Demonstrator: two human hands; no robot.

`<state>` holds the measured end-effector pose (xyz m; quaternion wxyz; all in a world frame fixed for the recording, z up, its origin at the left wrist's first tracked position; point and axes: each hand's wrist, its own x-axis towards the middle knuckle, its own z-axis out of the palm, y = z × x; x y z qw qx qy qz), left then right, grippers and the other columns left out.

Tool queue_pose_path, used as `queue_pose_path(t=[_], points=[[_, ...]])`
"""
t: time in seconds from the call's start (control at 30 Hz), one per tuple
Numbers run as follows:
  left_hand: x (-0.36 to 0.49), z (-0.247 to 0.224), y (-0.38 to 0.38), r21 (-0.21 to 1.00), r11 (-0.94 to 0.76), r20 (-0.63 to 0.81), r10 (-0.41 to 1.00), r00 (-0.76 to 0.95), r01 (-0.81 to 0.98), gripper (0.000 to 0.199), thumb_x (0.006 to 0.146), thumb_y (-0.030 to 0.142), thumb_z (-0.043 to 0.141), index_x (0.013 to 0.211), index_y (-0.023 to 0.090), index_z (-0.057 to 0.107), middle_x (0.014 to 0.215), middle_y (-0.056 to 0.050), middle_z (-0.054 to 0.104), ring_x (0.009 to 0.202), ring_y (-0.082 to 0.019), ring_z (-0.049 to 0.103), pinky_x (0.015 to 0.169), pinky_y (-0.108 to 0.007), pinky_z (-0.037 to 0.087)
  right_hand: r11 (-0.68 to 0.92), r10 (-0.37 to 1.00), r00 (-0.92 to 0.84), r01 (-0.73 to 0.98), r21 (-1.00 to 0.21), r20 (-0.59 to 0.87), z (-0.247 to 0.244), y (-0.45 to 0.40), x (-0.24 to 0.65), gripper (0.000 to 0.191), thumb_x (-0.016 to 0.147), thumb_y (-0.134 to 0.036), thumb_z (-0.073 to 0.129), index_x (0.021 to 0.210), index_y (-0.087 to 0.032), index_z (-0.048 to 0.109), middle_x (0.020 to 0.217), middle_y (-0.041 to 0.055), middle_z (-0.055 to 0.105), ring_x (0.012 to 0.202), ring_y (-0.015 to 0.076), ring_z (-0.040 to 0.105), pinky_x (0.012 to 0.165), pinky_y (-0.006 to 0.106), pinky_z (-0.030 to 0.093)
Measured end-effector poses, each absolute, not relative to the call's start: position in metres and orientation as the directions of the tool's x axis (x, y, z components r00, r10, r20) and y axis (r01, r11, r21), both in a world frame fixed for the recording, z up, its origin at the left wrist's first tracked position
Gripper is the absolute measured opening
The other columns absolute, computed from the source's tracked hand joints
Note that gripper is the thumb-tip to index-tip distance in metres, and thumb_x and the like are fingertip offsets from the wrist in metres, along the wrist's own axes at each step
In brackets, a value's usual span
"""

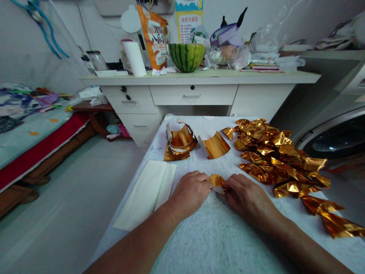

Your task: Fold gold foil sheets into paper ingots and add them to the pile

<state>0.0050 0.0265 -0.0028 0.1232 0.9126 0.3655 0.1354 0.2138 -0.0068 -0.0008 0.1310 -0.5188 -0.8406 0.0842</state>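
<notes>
Between my two hands is a small piece of gold foil paper (217, 180), pale on its underside. My left hand (193, 192) pinches its left end, and my right hand (245, 198) grips its right end; the fingertips are partly hidden. Just beyond them lies a curved gold foil sheet (216, 146). A curled stack of gold foil sheets (181, 140) sits to its left. On the right side of the table is a pile of folded gold foil pieces (273, 152). White paper sheets (146, 190) lie beside my left forearm.
The cloth-covered table (196, 243) stands against a white desk (196, 80). A watermelon half (186, 57), an orange bag (155, 40) and a paper roll (134, 59) are on the desk. A washing machine (339, 118) stands at right, a bed (37, 133) at left.
</notes>
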Motion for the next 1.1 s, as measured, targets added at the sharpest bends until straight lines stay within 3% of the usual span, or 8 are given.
queue_pose_path(t=[0.2, 0.4, 0.53, 0.8, 1.1], points=[[0.0047, -0.0069, 0.0267, 0.251, -0.742, 0.198, 0.668, 0.718, 0.621, 0.021, 0.095, 0.021, 0.053, 0.08, 0.017, 0.067, 0.083, -0.002, 0.065, 0.08, -0.018, 0.058, 0.075, -0.032, 0.045, 0.497, 0.867, -0.469, 0.801, -0.335, 0.165, -0.0096, -0.0092, 0.2169, 0.015, 0.091, -0.015, 0.052, 0.09, -0.018, 0.066, 0.085, 0.0077, 0.061, 0.08, 0.021, 0.055, 0.072, 0.032, 0.044], [0.0045, -0.0043, 0.0239, 0.233, -0.726, 0.174, 0.686, 0.706, 0.647, 0.017, 0.094, 0.022, 0.052, 0.08, 0.018, 0.062, 0.081, -0.001, 0.062, 0.077, -0.018, 0.056, 0.072, -0.032, 0.045, 0.501, 0.864, -0.469, 0.763, -0.408, 0.184, -0.0099, -0.0076, 0.2187, 0.019, 0.095, -0.02, 0.05, 0.085, -0.018, 0.066, 0.08, 0.0059, 0.06, 0.077, 0.0196, 0.054, 0.068, 0.03, 0.042], [0.0054, -0.0032, 0.0231, 0.275, -0.688, 0.135, 0.719, 0.681, 0.672, 0.012, 0.093, 0.017, 0.053, 0.084, 0.018, 0.061, 0.086, -0.002, 0.062, 0.08, -0.018, 0.056, 0.074, -0.032, 0.045, 0.453, 0.885, -0.445, 0.763, -0.461, 0.134, -0.0081, -0.0074, 0.2164, 0.017, 0.094, -0.013, 0.049, 0.086, -0.018, 0.063, 0.083, 0.006, 0.059, 0.079, 0.0199, 0.054, 0.07, 0.031, 0.043], [0.008, -0.002, 0.0238, 0.436, -0.603, 0.1, 0.77, 0.63, 0.668, 0.006, 0.088, 0.021, 0.063, 0.083, 0.018, 0.065, 0.082, 0.0, 0.062, 0.081, -0.017, 0.058, 0.074, -0.029, 0.043, 0.419, 0.902, -0.418, 0.79, -0.449, 0.107, -0.0105, -0.0056, 0.2123, 0.018, 0.093, -0.013, 0.047, 0.082, -0.017, 0.06, 0.083, 0.0064, 0.059, 0.08, 0.0211, 0.053, 0.071, 0.034, 0.042], [0.0074, -0.0001, 0.0222, 0.459, -0.585, 0.061, 0.772, 0.633, 0.669, 0.012, 0.09, 0.02, 0.059, 0.081, 0.017, 0.065, 0.08, -0.001, 0.062, 0.079, -0.017, 0.058, 0.073, -0.029, 0.042, 0.401, 0.908, -0.406, 0.773, -0.493, 0.102, -0.0045, -0.0097, 0.2103, 0.022, 0.096, -0.02, 0.044, 0.079, -0.018, 0.058, 0.08, 0.0052, 0.059, 0.076, 0.0191, 0.052, 0.069, 0.034, 0.041]])
